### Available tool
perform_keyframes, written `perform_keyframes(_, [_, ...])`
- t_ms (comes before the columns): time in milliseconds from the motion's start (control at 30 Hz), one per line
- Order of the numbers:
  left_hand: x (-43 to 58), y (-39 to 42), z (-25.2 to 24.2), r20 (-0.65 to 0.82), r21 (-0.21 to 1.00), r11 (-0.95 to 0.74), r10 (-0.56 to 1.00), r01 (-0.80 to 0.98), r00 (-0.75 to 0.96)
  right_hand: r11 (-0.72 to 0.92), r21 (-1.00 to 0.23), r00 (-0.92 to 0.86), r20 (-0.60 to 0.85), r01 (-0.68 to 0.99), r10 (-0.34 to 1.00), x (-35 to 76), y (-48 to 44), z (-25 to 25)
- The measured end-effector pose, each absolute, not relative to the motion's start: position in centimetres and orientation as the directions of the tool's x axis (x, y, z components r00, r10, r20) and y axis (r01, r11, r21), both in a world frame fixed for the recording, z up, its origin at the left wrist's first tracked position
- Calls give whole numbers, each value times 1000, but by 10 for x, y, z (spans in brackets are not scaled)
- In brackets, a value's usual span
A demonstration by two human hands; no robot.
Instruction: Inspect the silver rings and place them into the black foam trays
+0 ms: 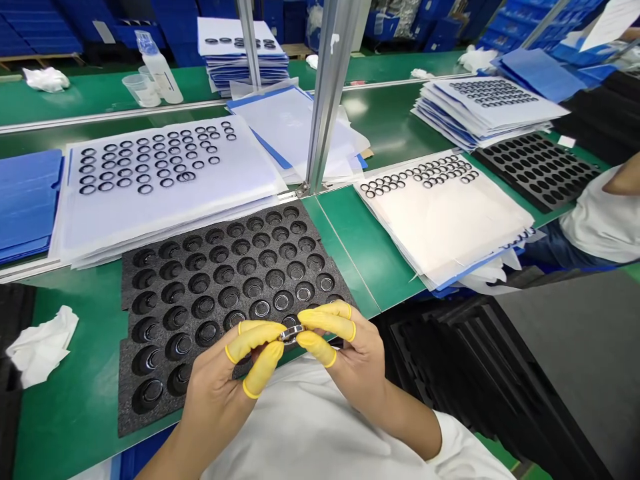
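Observation:
Between my two hands, above the near edge of a black foam tray, is a small shiny dark ring (pixel 291 333). My left hand (pixel 235 363), with yellow finger cots on its fingertips, pinches the ring's left side. On the other side the fingers of my right hand (pixel 345 343), also in yellow cots, grip it. The foam tray (pixel 220 360) lies on the green table under and beyond my hands. Round parts sit in its rows of holes. My hands and forearms cover its near right part.
White sheets (pixel 240 173) with rows of black rings lie behind the tray. Another ringed stack (pixel 450 227) is to the right, past a metal post (pixel 323 100). A crumpled tissue (pixel 43 347) lies left. Black foam sheets (pixel 475 373) and a seated person (pixel 607 217) are at right.

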State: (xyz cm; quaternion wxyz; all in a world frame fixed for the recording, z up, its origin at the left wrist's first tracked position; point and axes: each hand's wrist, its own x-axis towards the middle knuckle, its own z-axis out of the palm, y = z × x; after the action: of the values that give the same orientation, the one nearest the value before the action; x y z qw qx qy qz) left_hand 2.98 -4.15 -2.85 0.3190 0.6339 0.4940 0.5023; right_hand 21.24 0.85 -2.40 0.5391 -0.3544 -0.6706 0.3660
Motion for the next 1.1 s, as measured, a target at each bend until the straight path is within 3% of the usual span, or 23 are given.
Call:
perform_keyframes(233, [32, -43, -30, 221, 954, -214, 975, 209, -8, 481, -872, -160, 464, 89, 871, 213, 7, -23])
perform_keyframes(400, [37, -41, -27, 269, 938, -258, 963, 230, -19, 492, -863, -197, 466, 113, 863, 214, 10, -25])
perform_keyframes(600, [38, -40, -24, 369, 894, -345, 929, 286, -32, 393, -916, -178, 375, 79, 910, 215, 10, -22])
perform_keyframes(767, [38, -41, -30, 335, 916, -311, 940, 253, -58, 300, -953, -175, 290, 37, 941, 216, 9, -21])
perform_keyframes(867, [39, -39, -35, 239, 960, -218, 965, 179, -107, 209, -978, -189, 200, 25, 961, 214, 9, -23])
perform_keyframes(967, [42, -34, -37, 47, 999, -50, 990, -21, -131, 158, -987, -240, 159, -24, 958, 213, 8, -23])
perform_keyframes(1100, [49, -24, -35, -211, 916, 194, 977, -352, -10, 153, -987, -293, 162, -53, 942, 214, 8, -21])
